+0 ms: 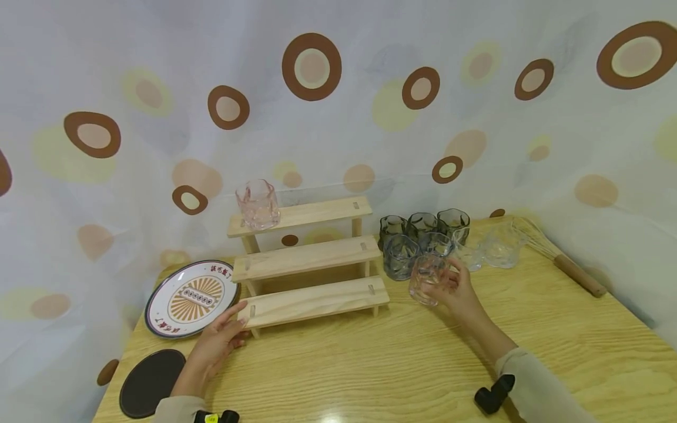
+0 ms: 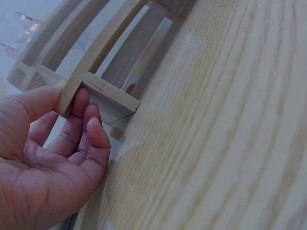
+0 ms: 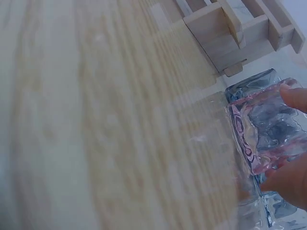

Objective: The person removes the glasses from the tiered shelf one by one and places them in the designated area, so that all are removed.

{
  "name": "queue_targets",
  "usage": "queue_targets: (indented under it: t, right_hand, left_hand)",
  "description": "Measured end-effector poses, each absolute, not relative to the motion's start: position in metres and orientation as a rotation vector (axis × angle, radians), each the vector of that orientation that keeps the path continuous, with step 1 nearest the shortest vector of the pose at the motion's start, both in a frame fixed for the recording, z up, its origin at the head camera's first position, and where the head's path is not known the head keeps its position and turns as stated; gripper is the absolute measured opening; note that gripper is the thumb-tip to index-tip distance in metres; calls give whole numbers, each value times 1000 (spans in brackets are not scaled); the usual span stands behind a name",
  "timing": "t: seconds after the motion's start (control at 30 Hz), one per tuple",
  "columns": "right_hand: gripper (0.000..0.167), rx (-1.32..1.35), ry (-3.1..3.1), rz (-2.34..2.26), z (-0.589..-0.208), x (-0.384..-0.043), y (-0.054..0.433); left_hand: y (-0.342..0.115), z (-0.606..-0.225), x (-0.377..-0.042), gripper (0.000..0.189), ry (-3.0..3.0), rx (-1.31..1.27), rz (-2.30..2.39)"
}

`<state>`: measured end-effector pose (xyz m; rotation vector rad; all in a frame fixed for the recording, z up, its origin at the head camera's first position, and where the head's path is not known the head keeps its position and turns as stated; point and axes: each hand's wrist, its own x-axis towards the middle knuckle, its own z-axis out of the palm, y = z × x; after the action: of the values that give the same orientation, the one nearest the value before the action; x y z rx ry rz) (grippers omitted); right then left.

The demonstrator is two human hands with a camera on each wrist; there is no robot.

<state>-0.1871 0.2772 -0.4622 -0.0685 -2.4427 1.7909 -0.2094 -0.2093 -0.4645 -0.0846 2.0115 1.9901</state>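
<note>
My left hand (image 1: 218,342) pinches the left end of the lowest step of a three-tier wooden stand (image 1: 312,304). The left wrist view shows the thumb on top of that step and fingers curled beneath it. In my right hand (image 1: 459,294) is a wavy-sided pink glass (image 3: 268,127), gripped between thumb and fingers at its right side. It overlaps the bluish-grey glasses (image 1: 400,258) behind it in the head view. Another pink glass (image 1: 259,205) stands at the left end of the stand's top step.
Several dark grey glasses (image 1: 423,226) stand grouped right of the stand, with clear glasses (image 1: 499,249) beside them. Farther right lies a wooden-handled whisk (image 1: 579,274). On the left are a patterned plate (image 1: 193,299), tilted up, and a flat black disc (image 1: 151,383). A dotted curtain (image 1: 338,135) hangs behind.
</note>
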Motion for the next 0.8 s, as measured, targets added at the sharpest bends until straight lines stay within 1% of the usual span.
queue_targets:
  t: [0.23, 0.5, 0.63, 0.8]
  right_hand:
    - [93, -62, -2434, 1768, -453, -180, 286]
    - [88, 35, -2432, 1687, -428, -175, 289]
    - [87, 88, -2427, 1626, -413, -178, 287]
    - [87, 176, -2401, 1620, -389, -190, 276]
  left_hand:
    - [-209, -467, -210, 56, 2011, -83, 1986]
    - [-209, -468, -210, 56, 2004, -77, 1993]
    - [-210, -467, -210, 57, 1997, -76, 1991]
    - [-210, -467, -210, 57, 2003, -80, 1996]
